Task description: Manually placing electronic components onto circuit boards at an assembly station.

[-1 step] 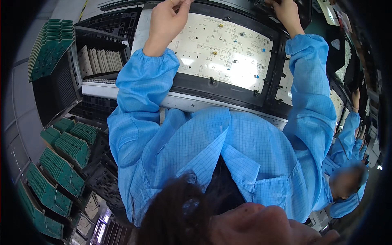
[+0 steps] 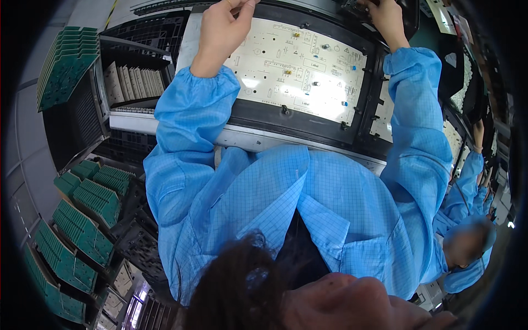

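White and crowded with small parts, the circuit board (image 2: 297, 71) lay in a black carrier frame (image 2: 308, 127) on the metal-edged conveyor rail (image 2: 247, 140) directly in front of the person. The left hand (image 2: 223, 30) rested at the board's far left corner, its fingers curled with thumb and fingertips pinched together near the top edge; whether anything small sat between them could not be told. The right hand (image 2: 388, 16) reached past the board's far right corner to a dark tray (image 2: 357, 6) at the frame's upper edge, its fingers bent down into it, and their grip was hidden from view. Both forearms wore blue gridded sleeves (image 2: 190, 118) with elastic cuffs. At the rail's left end a black rack (image 2: 132, 82) held pale boards standing on edge, and stacks of green boards (image 2: 82, 220) filled slotted holders further left and lower. Beyond the right edge of the frame, another person in the same blue coat (image 2: 467, 181) stood at the line.
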{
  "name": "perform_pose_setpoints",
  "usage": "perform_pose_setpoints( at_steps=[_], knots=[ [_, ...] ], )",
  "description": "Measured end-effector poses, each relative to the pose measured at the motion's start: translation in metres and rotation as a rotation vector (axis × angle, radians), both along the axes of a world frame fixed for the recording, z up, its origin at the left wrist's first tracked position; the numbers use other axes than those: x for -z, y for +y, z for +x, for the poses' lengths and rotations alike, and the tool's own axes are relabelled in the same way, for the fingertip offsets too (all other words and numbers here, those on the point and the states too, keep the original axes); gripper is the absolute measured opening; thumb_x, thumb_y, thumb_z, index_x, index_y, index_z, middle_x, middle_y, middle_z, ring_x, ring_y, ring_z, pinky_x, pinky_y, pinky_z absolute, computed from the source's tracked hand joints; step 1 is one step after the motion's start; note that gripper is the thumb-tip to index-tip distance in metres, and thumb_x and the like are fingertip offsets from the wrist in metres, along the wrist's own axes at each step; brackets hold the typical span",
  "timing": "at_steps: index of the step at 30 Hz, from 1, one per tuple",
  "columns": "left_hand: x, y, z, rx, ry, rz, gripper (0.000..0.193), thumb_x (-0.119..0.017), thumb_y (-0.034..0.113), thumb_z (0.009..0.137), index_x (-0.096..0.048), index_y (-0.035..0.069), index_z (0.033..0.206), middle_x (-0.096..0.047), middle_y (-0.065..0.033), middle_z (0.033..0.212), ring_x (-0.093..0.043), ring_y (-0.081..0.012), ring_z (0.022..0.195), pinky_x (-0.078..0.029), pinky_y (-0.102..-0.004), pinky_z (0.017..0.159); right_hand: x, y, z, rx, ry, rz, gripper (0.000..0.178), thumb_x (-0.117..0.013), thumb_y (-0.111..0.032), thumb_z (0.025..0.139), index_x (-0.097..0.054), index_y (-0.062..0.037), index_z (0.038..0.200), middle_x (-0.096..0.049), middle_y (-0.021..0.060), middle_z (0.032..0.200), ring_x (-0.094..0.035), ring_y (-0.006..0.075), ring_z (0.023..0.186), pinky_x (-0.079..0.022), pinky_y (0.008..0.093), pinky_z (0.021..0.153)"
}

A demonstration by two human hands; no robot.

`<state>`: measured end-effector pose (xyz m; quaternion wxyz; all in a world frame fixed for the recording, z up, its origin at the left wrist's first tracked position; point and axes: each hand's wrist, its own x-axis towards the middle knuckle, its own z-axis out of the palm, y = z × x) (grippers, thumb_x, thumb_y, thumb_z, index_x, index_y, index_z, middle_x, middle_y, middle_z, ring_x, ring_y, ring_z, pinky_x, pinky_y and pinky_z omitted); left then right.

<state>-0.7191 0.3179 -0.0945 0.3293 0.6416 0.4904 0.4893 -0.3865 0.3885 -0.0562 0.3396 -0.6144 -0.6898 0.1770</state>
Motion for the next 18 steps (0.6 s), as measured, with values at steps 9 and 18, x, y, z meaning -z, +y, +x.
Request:
perform_pose_setpoints(
  at_steps=[9, 18],
  knots=[
    [-0.003, 0.002, -0.003, 0.095, -0.331, -0.035, 0.021, -0.061, 0.011, 0.093, -0.068, -0.004, 0.105, -0.071, -0.0117, 0.092, -0.066, -0.0153, 0.085, -0.05, -0.0264, 0.075, -0.02, -0.055, -0.005, -0.243, 0.131, -0.385, 0.011, -0.069, -0.013, 0.091, -0.067, -0.0029, 0.094, -0.063, -0.0003, 0.075, -0.054, 0.0055, 0.061, -0.044, 0.0208, 0.056],
    [-0.025, -0.004, 0.008, -0.064, 0.047, -0.163, 0.018, -0.061, 0.009, 0.091, -0.07, -0.005, 0.098, -0.071, -0.0123, 0.085, -0.067, -0.0149, 0.079, -0.051, -0.0259, 0.07, -0.021, -0.116, -0.033, -0.169, 0.191, -0.773, 0.007, -0.065, -0.008, 0.092, -0.06, -0.0031, 0.092, -0.063, -0.0003, 0.079, -0.056, 0.0058, 0.061, -0.047, 0.0195, 0.057]
  ],
)
